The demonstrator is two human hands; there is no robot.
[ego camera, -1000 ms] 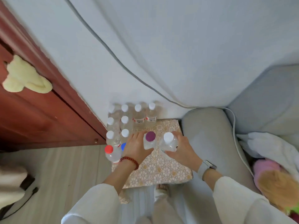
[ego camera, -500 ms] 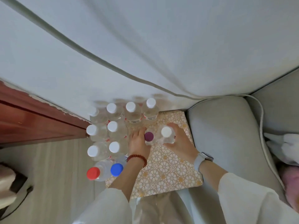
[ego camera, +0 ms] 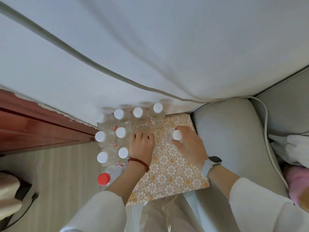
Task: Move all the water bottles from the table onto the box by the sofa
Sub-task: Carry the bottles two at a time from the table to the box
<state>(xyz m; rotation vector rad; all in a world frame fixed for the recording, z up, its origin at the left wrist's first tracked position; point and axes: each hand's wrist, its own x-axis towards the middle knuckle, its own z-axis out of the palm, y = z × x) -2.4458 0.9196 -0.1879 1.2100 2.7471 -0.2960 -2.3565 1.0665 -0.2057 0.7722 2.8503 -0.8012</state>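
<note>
**What my hands and the frame edges hide**

My left hand (ego camera: 141, 144) covers whatever sits beneath it on the box (ego camera: 175, 174); I cannot tell if its fingers hold anything. My left forearm hides part of the red-capped bottle (ego camera: 107, 176). My right hand (ego camera: 189, 144) wraps 1 white-capped bottle (ego camera: 173, 137), hiding most of its body. A pink object (ego camera: 296, 183) and a dark object (ego camera: 18, 195) are cut off by the frame's right and left edges.

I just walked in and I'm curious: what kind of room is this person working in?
Probably a living room at home: a grey sofa stands against a white wall, with wood-look flooring and a floral-patterned box of water bottles beside it.
</note>
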